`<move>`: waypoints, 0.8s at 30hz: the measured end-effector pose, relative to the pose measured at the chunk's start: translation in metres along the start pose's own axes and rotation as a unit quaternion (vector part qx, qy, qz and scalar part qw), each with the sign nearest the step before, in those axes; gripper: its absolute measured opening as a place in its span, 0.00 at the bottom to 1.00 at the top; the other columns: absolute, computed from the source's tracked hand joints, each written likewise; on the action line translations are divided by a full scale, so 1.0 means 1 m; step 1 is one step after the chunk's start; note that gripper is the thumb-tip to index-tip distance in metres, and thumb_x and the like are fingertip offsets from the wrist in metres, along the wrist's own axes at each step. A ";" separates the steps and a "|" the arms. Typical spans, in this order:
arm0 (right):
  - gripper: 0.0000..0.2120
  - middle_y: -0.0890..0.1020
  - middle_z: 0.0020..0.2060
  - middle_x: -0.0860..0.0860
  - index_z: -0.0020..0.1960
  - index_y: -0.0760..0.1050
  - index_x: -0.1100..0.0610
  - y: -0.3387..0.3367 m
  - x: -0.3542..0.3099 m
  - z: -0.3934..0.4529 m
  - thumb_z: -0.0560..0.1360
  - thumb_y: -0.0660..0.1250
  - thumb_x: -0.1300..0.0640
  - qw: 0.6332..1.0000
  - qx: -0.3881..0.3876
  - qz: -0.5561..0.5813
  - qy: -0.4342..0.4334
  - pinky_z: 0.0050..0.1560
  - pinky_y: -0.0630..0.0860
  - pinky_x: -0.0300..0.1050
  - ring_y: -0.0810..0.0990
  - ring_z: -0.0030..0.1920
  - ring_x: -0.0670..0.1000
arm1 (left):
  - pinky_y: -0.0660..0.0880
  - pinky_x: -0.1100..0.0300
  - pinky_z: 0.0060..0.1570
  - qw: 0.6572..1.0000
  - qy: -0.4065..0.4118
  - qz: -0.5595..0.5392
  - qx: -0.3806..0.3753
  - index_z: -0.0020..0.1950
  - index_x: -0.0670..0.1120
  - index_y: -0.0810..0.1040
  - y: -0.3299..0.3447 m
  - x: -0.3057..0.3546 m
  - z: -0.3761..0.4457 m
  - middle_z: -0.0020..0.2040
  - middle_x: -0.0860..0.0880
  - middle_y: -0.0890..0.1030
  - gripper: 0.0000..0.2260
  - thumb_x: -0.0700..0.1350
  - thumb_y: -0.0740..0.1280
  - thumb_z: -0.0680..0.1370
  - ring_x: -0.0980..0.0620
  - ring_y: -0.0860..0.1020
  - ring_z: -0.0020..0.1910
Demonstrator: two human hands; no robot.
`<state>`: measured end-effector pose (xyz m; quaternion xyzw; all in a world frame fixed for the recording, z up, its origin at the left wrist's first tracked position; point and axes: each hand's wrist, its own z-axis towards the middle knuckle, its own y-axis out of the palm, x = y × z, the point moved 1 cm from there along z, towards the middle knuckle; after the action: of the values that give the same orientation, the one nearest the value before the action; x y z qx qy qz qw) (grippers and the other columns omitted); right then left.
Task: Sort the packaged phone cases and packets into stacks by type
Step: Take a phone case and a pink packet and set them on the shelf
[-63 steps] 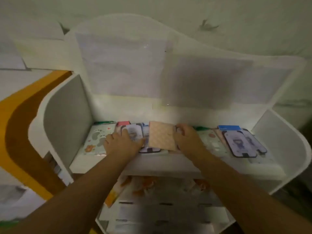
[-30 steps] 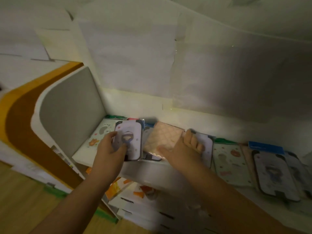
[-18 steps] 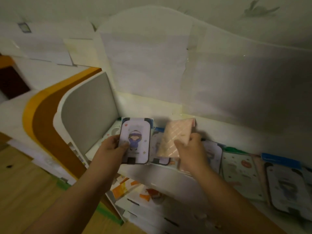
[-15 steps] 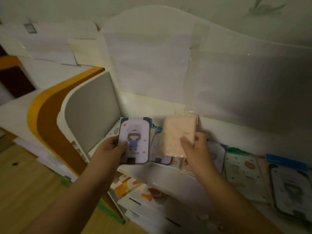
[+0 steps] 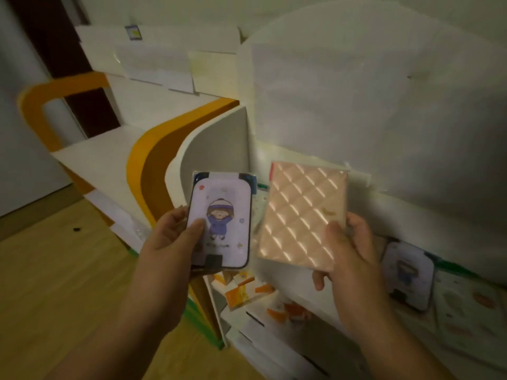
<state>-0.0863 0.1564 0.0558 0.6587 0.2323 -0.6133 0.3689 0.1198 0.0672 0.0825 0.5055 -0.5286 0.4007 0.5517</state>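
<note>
My left hand grips a packaged lilac phone case printed with a cartoon girl, held upright by its lower left edge. My right hand holds a pink quilted packet by its lower right corner, tilted slightly. Both items are lifted off the white shelf and sit side by side in the air. On the shelf at the right lie another lilac cartoon case and a pale green patterned case.
The shelf's grey-white curved side panel rises just behind the left item, with an orange-brown curved board beside it. Orange and white packets lie on a lower level. Wooden floor spreads to the left.
Both hands have lifted their items off the shelf and brought them up closer to the camera. The view has swung left and nearer, so the shelf's right end is cut off.
</note>
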 end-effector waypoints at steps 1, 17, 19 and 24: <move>0.08 0.83 0.46 0.50 0.57 0.75 0.45 0.010 -0.001 -0.005 0.82 0.60 0.55 1.000 -0.009 0.001 -0.007 0.24 0.70 0.44 0.78 0.32 0.47 | 0.81 0.52 0.37 1.000 0.011 -0.003 0.008 0.60 0.51 0.76 -0.011 0.003 -0.001 0.49 0.49 0.85 0.09 0.45 0.63 0.80 0.47 0.85 0.46; 0.11 0.84 0.41 0.51 0.61 0.72 0.48 0.259 0.027 -0.082 0.83 0.57 0.59 0.982 -0.175 -0.074 -0.007 0.24 0.73 0.44 0.77 0.27 0.52 | 0.81 0.51 0.40 0.986 0.018 -0.048 0.156 0.58 0.54 0.77 -0.287 0.031 0.015 0.50 0.50 0.84 0.10 0.41 0.63 0.80 0.48 0.84 0.45; 0.12 0.84 0.47 0.53 0.64 0.71 0.51 0.292 0.038 -0.088 0.83 0.58 0.59 0.982 -0.182 -0.059 -0.001 0.26 0.74 0.45 0.79 0.31 0.53 | 0.81 0.52 0.41 0.986 0.019 -0.052 0.155 0.58 0.55 0.77 -0.323 0.036 0.023 0.48 0.51 0.85 0.10 0.42 0.64 0.80 0.48 0.84 0.45; 0.12 0.84 0.49 0.52 0.66 0.70 0.54 0.359 0.066 -0.102 0.83 0.59 0.60 0.982 -0.182 -0.048 -0.003 0.28 0.73 0.45 0.80 0.35 0.51 | 0.81 0.51 0.44 0.983 0.030 -0.050 0.175 0.64 0.56 0.75 -0.404 0.045 0.038 0.48 0.53 0.85 0.13 0.43 0.63 0.81 0.49 0.84 0.46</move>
<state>0.2604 0.0024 0.0610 0.5667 0.3702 -0.5795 0.4538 0.5131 -0.0421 0.0696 0.6078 -0.4076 0.4736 0.4901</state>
